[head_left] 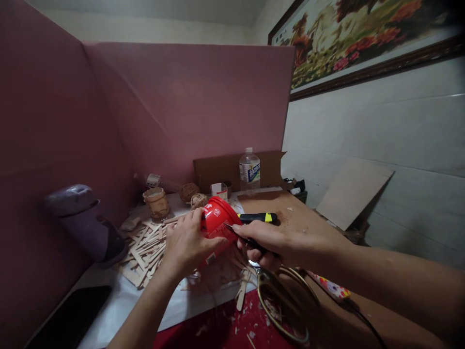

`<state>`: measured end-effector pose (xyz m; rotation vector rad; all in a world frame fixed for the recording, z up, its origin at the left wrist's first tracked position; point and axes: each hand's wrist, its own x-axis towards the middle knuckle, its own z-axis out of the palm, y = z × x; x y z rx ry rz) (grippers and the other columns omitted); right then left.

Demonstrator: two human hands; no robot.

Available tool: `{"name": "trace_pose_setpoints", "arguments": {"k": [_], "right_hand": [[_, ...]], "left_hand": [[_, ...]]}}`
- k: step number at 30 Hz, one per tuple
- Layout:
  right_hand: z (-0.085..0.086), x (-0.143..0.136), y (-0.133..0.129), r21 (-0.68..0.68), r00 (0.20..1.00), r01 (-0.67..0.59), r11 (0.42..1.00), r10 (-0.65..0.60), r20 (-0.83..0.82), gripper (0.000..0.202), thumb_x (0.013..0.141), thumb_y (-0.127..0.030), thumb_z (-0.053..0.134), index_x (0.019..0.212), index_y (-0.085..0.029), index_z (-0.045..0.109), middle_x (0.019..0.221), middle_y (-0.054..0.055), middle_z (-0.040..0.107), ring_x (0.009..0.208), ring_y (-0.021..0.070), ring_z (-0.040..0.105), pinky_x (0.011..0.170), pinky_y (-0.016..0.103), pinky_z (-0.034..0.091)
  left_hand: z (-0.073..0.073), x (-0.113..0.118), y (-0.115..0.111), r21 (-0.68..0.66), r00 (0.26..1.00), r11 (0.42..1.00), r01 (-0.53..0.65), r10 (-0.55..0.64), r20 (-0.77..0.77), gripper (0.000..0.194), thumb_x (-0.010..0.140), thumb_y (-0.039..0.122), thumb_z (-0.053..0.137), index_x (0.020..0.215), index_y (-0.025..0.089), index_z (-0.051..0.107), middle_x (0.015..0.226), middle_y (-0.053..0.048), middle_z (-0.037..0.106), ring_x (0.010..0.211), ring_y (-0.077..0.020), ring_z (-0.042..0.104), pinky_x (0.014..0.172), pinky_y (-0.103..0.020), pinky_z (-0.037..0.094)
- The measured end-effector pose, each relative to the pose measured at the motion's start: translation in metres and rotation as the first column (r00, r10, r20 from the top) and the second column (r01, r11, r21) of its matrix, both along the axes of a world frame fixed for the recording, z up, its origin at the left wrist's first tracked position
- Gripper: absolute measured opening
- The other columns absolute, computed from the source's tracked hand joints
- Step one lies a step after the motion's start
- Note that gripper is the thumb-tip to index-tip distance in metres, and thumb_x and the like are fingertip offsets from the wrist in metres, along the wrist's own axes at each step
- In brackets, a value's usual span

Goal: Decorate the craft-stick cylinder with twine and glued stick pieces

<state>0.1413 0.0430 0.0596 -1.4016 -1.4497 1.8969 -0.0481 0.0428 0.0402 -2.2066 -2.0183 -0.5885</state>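
A red printed tub (218,228) is tilted on its side above the table, its rim toward the upper right. My left hand (189,241) wraps round its near left side, thumb along the wall. In my right hand (261,241) is a dark-handled cutter (250,242), its tip at the tub's wall just below the rim. Large scissors with brass-coloured handles (265,286) lie beneath my right hand. Behind that hand rests a black and yellow tool (259,217). Wooden sticks (148,252) are heaped left of my left hand.
A purple bottle (89,228) and a dark flat object (72,315) are at left. Farther back stand a wrapped cup (156,202), twine balls (189,192) and a clear bottle (249,172). A cable (366,322) runs at lower right; scraps (243,320) litter red cloth.
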Motion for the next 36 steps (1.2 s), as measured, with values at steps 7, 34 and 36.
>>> {"name": "trace_pose_setpoints", "arguments": {"k": [7, 34, 36], "right_hand": [[0.006, -0.002, -0.003, -0.097, 0.999, 0.031, 0.995, -0.03, 0.019, 0.04, 0.096, -0.045, 0.041, 0.068, -0.018, 0.048, 0.048, -0.007, 0.04, 0.034, 0.0029, 0.027, 0.033, 0.013, 0.018], [0.015, -0.012, -0.013, -0.089, 0.991, 0.128, 0.988, -0.124, 0.045, 0.042, 0.098, -0.039, 0.037, 0.065, -0.016, 0.05, 0.048, -0.006, 0.037, 0.037, 0.0043, 0.025, 0.037, 0.017, 0.014], [0.013, -0.013, -0.015, -0.065, 0.988, 0.152, 0.986, -0.151, 0.026, 0.038, 0.098, -0.037, 0.038, 0.068, -0.016, 0.05, 0.051, -0.006, 0.04, 0.039, 0.0042, 0.028, 0.038, 0.016, 0.017]], "left_hand": [[-0.006, -0.003, 0.001, 0.085, 0.997, 0.993, 0.083, -0.083, -0.01, 0.062, 0.066, 0.051, 0.069, 0.116, 0.018, 0.053, 0.108, -0.011, 0.065, 0.095, -0.0311, 0.059, 0.077, -0.041, 0.043], [-0.004, -0.002, -0.001, 0.097, 0.995, 0.991, 0.093, -0.089, -0.038, 0.054, 0.067, 0.05, 0.068, 0.109, 0.02, 0.053, 0.106, -0.01, 0.064, 0.092, -0.0294, 0.059, 0.075, -0.037, 0.043], [-0.003, -0.001, -0.002, 0.094, 0.995, 0.991, 0.09, -0.087, -0.038, 0.054, 0.067, 0.049, 0.068, 0.11, 0.02, 0.053, 0.105, -0.009, 0.064, 0.092, -0.0291, 0.059, 0.074, -0.036, 0.043]]}}
